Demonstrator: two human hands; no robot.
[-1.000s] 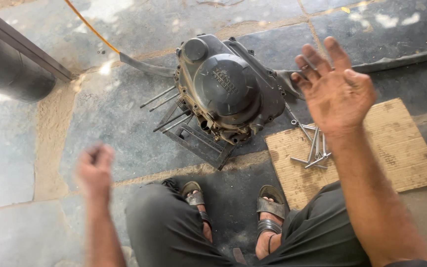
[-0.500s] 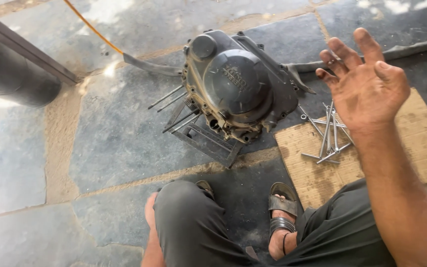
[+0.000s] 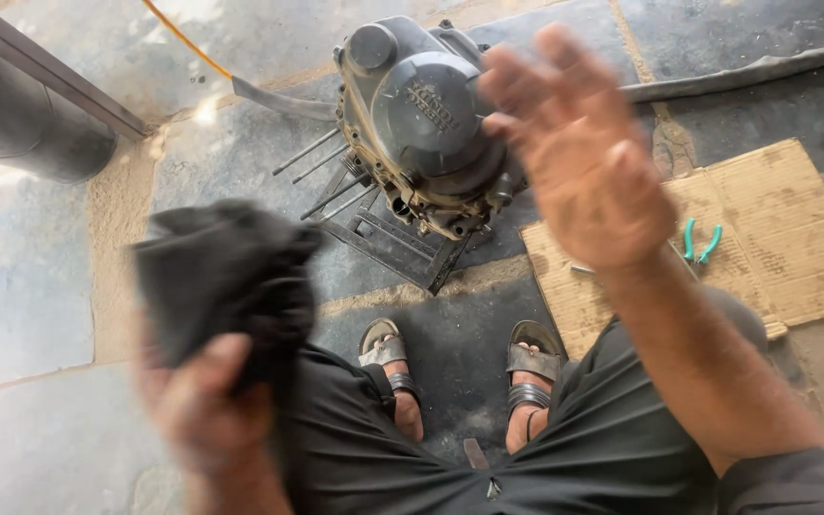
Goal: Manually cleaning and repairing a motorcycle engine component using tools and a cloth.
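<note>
A dark, greasy engine block (image 3: 426, 124) with a round side cover stands on a small metal frame on the stone floor, long studs sticking out to its left. My right hand (image 3: 579, 153) is raised above it, palm up, fingers spread, holding nothing. My left hand (image 3: 197, 401) is low at the left, blurred, and grips a dark cloth (image 3: 221, 277) that bunches above my fingers. My sandalled feet (image 3: 460, 381) rest just in front of the engine.
A cardboard sheet (image 3: 765, 229) lies to the right with green-handled pliers (image 3: 701, 240) on it. A black hose (image 3: 746, 72) runs along the top right. A dark pipe (image 3: 21, 133) and a yellow cable (image 3: 183, 38) lie at the top left.
My left hand dropped out of sight, then came back up holding a dark cloth. My right hand shifted left over the engine. The view has tilted, so the cardboard sits farther right.
</note>
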